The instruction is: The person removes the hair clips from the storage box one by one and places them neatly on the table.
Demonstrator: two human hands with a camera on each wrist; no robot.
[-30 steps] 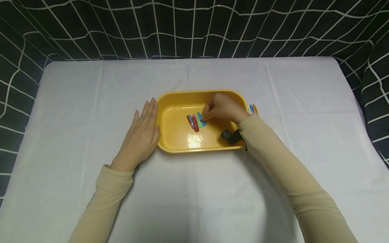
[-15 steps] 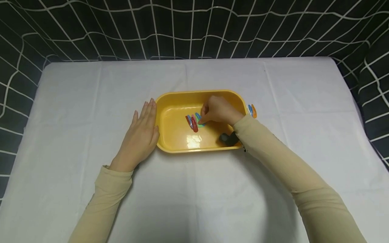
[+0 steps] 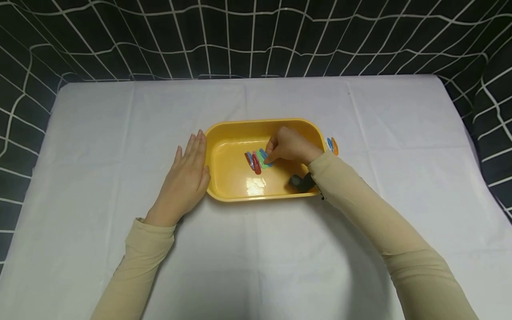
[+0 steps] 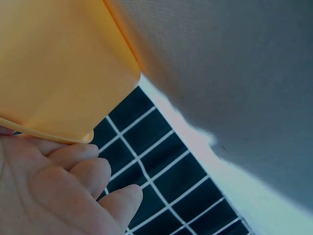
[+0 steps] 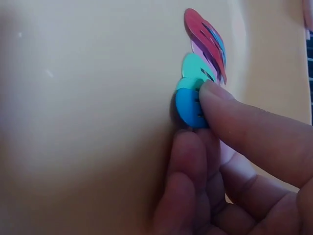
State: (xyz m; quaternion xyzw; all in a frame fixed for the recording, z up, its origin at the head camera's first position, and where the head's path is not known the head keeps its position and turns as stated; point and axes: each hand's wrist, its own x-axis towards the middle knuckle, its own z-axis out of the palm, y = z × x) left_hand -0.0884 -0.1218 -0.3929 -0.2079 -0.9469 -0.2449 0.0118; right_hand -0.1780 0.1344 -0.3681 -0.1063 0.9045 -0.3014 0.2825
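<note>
My left hand (image 3: 180, 182) lies with straight fingers against the left end of a yellow plastic tray (image 3: 260, 198); in the left wrist view its fingers touch the tray's rim (image 4: 54, 137). Inside the tray, my right hand (image 3: 294, 146) pinches a blue snap hair clip (image 5: 188, 105) between thumb and fingers, low near the tray floor. Green clips (image 5: 195, 66) overlap directly beside it. Farther along the row come a pink clip and a red clip (image 3: 256, 164), with more clips at the row's left end. The thumb partly covers the blue clip.
Outside the tray's right end are an orange clip (image 3: 335, 146) and a blue one, partly hidden by the right forearm. The black wrist camera (image 3: 302, 182) hangs over the tray's right part. White cloth (image 3: 120, 133) covers the table; dark netting-patterned fabric stands behind.
My right fingers have shifted only slightly at the blue and green clips, and the row is spread a little differently. The left hand and tray stay in place.
</note>
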